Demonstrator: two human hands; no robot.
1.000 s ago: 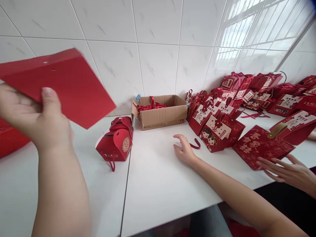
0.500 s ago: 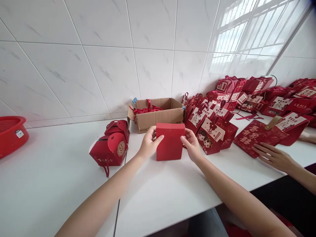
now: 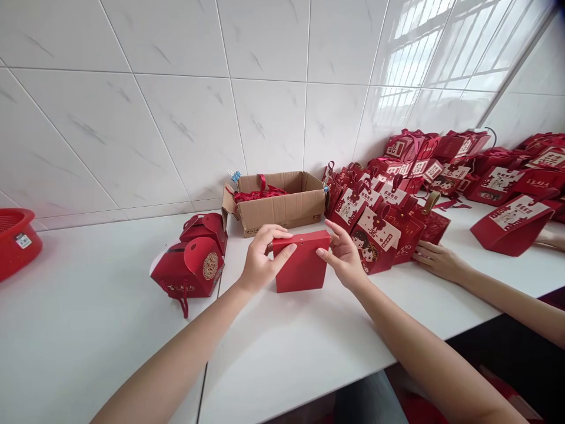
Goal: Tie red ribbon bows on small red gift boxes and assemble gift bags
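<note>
A plain red gift box stands on the white table in front of me, its top edge folded over, with small holes near the middle of the fold. My left hand grips its upper left corner, thumb on the front face and fingers along the top. At the upper right corner, my right hand has its thumb on the front and its fingers bent behind the edge. The far side of the box is hidden. Just behind it is an open cardboard box holding red ribbons.
Two red gift boxes with cord handles sit to the left, near a red plastic basket. Finished-looking red gift bags crowd the right. A co-worker's hand touches one there. The tiled wall bounds the back.
The top of the red gift box now folds over, and my left fingers have moved onto its top edge. The co-worker's hand has shifted a red bag leftward against the other bags.
</note>
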